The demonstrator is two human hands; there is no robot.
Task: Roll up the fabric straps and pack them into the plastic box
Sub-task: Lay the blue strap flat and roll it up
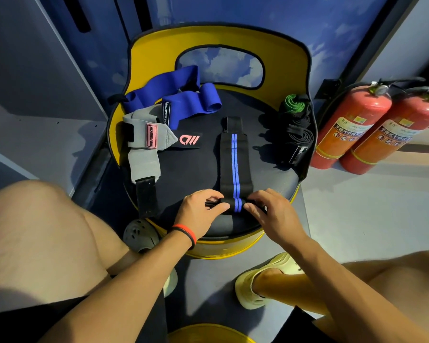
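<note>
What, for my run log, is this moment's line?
step: rolling | black blue-striped strap, near end rolled | left hand, right hand pinch it | box unseen

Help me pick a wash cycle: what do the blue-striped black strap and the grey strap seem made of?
Black strap: probably woven elastic fabric, matte. Faint ribbing shows, and its near end is rolled tight. Grey strap: a similar matte woven fabric, folding softly on itself. Its shinier black end looks like hook-and-loop, though I can't confirm.
</note>
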